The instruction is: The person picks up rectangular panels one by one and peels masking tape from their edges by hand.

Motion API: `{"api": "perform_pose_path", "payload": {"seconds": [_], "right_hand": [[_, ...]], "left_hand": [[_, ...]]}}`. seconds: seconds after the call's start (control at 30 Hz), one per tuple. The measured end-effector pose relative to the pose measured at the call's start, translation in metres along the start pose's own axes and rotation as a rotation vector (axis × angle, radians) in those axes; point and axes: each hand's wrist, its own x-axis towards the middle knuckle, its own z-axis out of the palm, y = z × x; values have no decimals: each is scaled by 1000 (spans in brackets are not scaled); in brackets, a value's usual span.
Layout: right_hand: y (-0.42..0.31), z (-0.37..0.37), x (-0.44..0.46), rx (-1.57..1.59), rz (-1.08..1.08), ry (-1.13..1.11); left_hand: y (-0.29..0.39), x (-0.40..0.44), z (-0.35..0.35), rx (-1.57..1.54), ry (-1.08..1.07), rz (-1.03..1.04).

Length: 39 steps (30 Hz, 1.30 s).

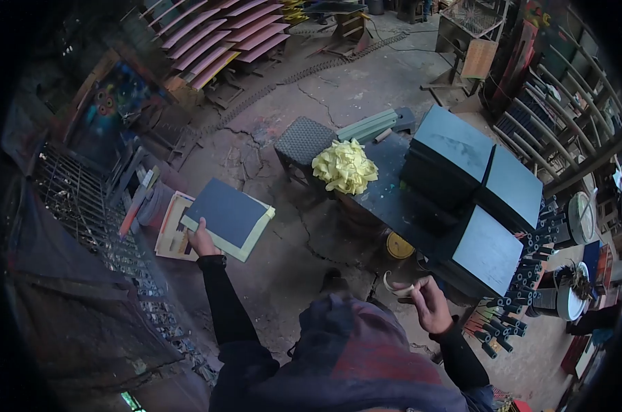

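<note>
L hand (201,242) grips a dark sq. panel (227,211) w/ pale-yellow borders by one edge, thumb on top, prob. keeping most of the face clear. R hand (431,307) pinches a curled pale strip (397,292), thumb vs. fingers, apart from the panel. Beyond, a crumpled yellow heap (345,167) sits at the tabletop (388,175) corner, prob. for easy reach; dark stacks (489,247) stand at right, likely saving room.

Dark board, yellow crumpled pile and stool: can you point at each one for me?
Dark board (225,211): head view, middle of its flat face.
Yellow crumpled pile (345,167): head view, middle of the heap.
Stool (304,139): head view, patterned seat.
</note>
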Motion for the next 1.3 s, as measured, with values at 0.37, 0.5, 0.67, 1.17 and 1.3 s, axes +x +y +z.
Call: {"api": "perform_pose_path", "payload": {"seconds": [0.37,0.5,0.67,1.17,1.3], "right_hand": [[34,71,168,358,-260,471],[-16,105,195,-357,-384,506],[47,121,281,-888,-656,194],[17,126,286,-1152,-465,420],[-38,138,269,-753,-512,286]], "left_hand": [[-30,36,7,27,45,-8],[-29,63,-5,45,146,-9],[-30,89,-22,35,121,-27],[0,55,59,-170,-252,-41],[26,43,87,-227,-392,-47]]}}
